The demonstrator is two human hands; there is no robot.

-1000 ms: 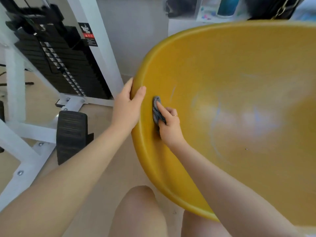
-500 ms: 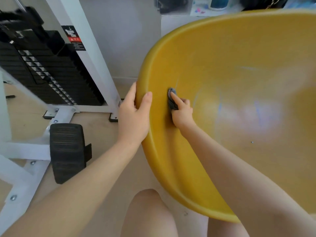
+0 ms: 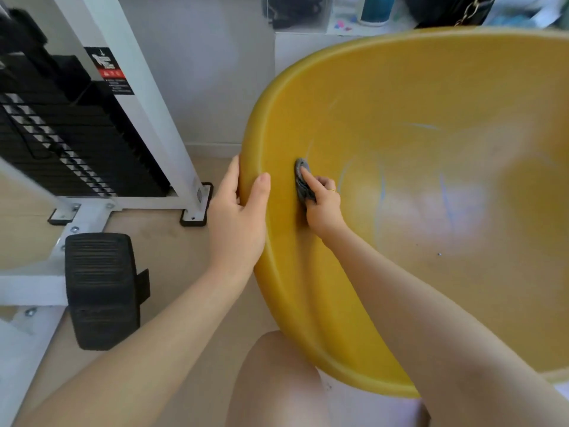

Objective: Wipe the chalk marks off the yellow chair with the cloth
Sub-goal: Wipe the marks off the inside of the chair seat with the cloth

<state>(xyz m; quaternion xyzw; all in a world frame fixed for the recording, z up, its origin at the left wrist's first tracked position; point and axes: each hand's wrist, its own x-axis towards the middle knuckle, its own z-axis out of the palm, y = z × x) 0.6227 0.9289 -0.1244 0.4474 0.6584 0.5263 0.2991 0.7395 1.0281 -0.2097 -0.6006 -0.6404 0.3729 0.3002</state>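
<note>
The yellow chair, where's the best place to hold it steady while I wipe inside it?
Grip the rolled rim of the yellow chair on its left edge, coming from outside. The lip curls over, so fingers go behind and the thumb hooks inside, as the left hand does now. That braces it against the right hand pressing the cloth.

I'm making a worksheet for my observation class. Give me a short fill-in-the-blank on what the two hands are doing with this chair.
1. The left hand grips the ____ of the yellow chair.
2. The right hand presses a grey ____ against the chair's inner surface.
3. The faint chalk marks yet to be wiped look pale ____.
4. On the floor left of the chair stands a white-framed weight ____.

Missing words: rim; cloth; blue; machine
</note>
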